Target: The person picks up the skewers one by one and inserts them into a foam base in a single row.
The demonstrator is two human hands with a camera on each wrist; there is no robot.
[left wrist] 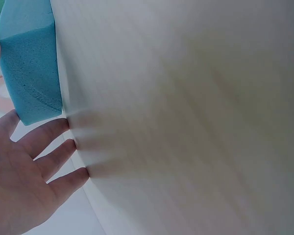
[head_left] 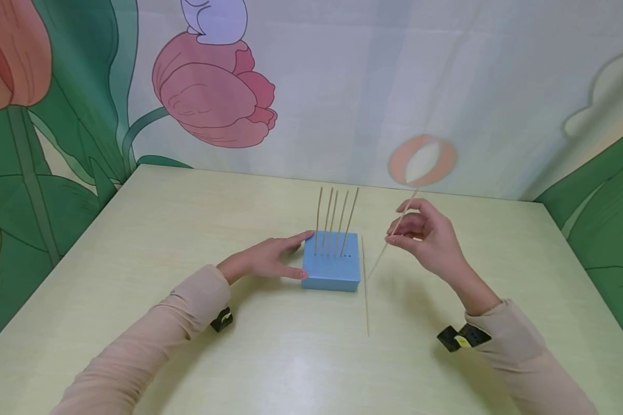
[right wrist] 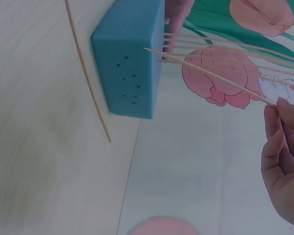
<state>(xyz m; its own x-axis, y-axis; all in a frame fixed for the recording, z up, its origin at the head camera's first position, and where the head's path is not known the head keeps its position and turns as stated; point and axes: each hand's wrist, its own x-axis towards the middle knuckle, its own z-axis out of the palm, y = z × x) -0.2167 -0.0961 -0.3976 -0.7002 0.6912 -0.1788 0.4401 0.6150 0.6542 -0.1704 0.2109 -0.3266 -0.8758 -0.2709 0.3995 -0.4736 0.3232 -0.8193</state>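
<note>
A light blue foam-like block (head_left: 329,271) lies on the table, with several thin wooden sticks (head_left: 319,219) standing in a row in its top. Two small holes show at the right end of that row. My left hand (head_left: 270,257) touches the block's left side, thumb at the near corner and index finger at the far one; its other fingers are spread in the left wrist view. Right of the block, my right hand (head_left: 433,239) pinches another stick (head_left: 378,262) between thumb and fingers. That stick slants, its lower tip beside the block and above the table.
One loose stick (head_left: 366,305) lies on the pale table (head_left: 270,351) just right of the block. More small holes dot the block's right side (right wrist: 105,81) in the right wrist view. Behind the table's back edge hangs a flower-printed backdrop (head_left: 332,104).
</note>
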